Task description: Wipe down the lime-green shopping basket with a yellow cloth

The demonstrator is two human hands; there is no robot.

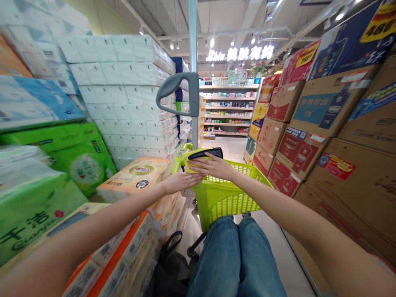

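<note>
A lime-green plastic shopping basket on wheels stands in front of my knees in a shop aisle. Its grey pull handle rises on a metal pole. My right hand lies over the basket's near rim, fingers stretched flat beside a black handheld device resting there. My left hand reaches to the basket's left edge, fingers straight and together, palm flat against the rim. Neither hand grips anything that I can see.
Stacks of white tissue packs and green and orange packs line the left side. Brown and red cartons are piled on the right. A narrow floor strip leads to shelves at the far end. A dark bag sits by my legs.
</note>
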